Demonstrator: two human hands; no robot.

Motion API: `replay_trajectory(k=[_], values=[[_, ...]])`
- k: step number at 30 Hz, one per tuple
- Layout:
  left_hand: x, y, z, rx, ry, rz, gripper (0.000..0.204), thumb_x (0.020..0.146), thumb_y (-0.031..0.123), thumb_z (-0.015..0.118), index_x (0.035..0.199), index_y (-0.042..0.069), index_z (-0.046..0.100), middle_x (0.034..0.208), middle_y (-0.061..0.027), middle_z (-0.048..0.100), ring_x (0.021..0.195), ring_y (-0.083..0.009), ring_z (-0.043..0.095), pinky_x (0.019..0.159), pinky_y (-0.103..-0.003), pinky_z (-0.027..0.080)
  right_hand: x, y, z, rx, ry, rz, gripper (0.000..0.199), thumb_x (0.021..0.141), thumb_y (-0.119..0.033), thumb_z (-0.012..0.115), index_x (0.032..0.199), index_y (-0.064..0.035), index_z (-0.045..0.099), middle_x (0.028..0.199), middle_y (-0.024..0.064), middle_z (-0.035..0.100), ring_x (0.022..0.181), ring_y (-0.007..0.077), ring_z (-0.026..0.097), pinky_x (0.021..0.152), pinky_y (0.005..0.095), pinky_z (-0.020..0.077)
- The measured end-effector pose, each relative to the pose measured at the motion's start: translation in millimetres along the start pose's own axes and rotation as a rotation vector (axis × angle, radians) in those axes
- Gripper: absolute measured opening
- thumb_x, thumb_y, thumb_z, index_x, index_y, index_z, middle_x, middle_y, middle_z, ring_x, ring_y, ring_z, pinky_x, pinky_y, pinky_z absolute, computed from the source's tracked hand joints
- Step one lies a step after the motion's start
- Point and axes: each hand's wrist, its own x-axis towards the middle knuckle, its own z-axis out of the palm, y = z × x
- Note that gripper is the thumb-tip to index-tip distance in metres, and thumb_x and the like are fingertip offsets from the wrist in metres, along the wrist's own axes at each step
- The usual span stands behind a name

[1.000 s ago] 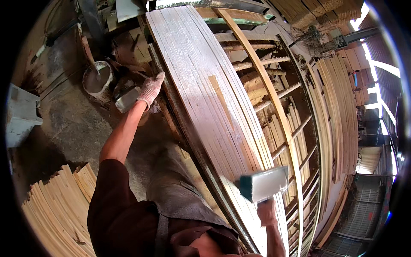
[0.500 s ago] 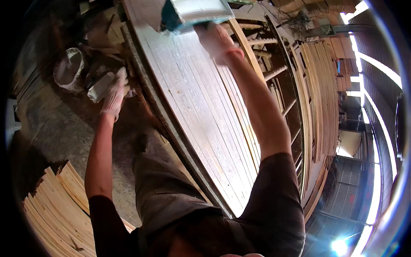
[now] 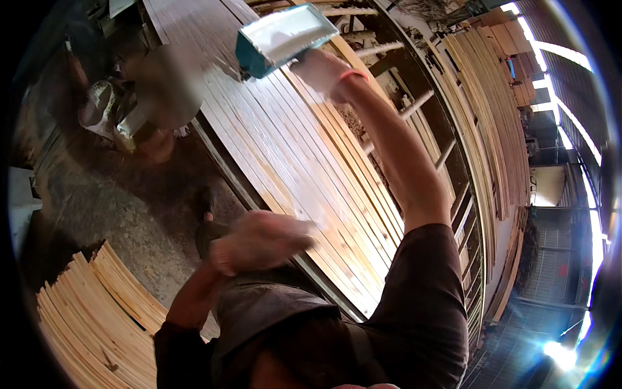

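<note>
At the far end of the boards, my right hand (image 3: 322,70) is closed on the short grip of a teal, box-shaped scoop (image 3: 256,55). White material coats the scoop's broad tray face. The tool's lower corner is at or just over a row of long wooden boards (image 3: 278,139), which are whitish and shiny at the far part and bare wood colour nearer me. My left hand (image 3: 262,243), smeared by motion, is over the near left edge of the boards. Its fingers and anything in them cannot be made out.
A white-crusted bucket (image 3: 97,107) stands on the floor at the left, a blurred round patch beside it. Stacked planks (image 3: 97,318) lie at the lower left. Right of the boards is a rack with round bars (image 3: 418,104), then more long planks (image 3: 483,123).
My left hand has swung from beside the bucket towards me, over the boards' edge. The scoop in my right hand sits lower in the picture, and the whole view has shifted.
</note>
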Motion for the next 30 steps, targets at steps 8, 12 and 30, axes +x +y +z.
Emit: replay_trajectory(k=[8, 12, 30], values=[[79.9, 115.8, 248.8, 0.272, -0.669, 0.018, 0.070, 0.099, 0.063, 0.042, 0.125, 0.000, 0.059, 0.103, -0.0182, 0.072, 0.096, -0.0323, 0.071, 0.079, -0.046, 0.056, -319.2, -46.3, 6.1, 0.797, -0.181, 0.450, 0.041, 0.099, -0.035, 0.058, 0.120, -0.0004, 0.066, 0.112, 0.0208, 0.072, 0.099, 0.0290, 0.071, 0.091, 0.0403, 0.0554], [58.5, 136.2, 334.9, 0.295, -0.672, 0.012, 0.068, 0.098, 0.061, 0.046, 0.129, 0.002, 0.058, 0.112, -0.0191, 0.070, 0.107, -0.0347, 0.067, 0.100, -0.050, 0.046, -452.1, -67.6, 10.9, 0.629, -0.194, 0.522, 0.044, 0.099, -0.040, 0.058, 0.119, -0.0021, 0.068, 0.110, 0.0203, 0.073, 0.101, 0.0300, 0.071, 0.091, 0.0415, 0.0551], [-126.3, 245.0, 507.9, 0.051, 0.544, -0.279, 0.022, 0.095, 0.015, 0.068, 0.113, 0.001, 0.071, 0.087, -0.0098, 0.072, 0.081, -0.0156, 0.069, 0.068, -0.031, 0.055, -855.3, -142.3, 69.1, 0.814, -0.025, 0.482, 0.028, 0.094, -0.023, 0.057, 0.103, -0.0031, 0.075, 0.089, 0.0248, 0.073, 0.084, 0.0342, 0.074, 0.072, 0.0440, 0.0609]])
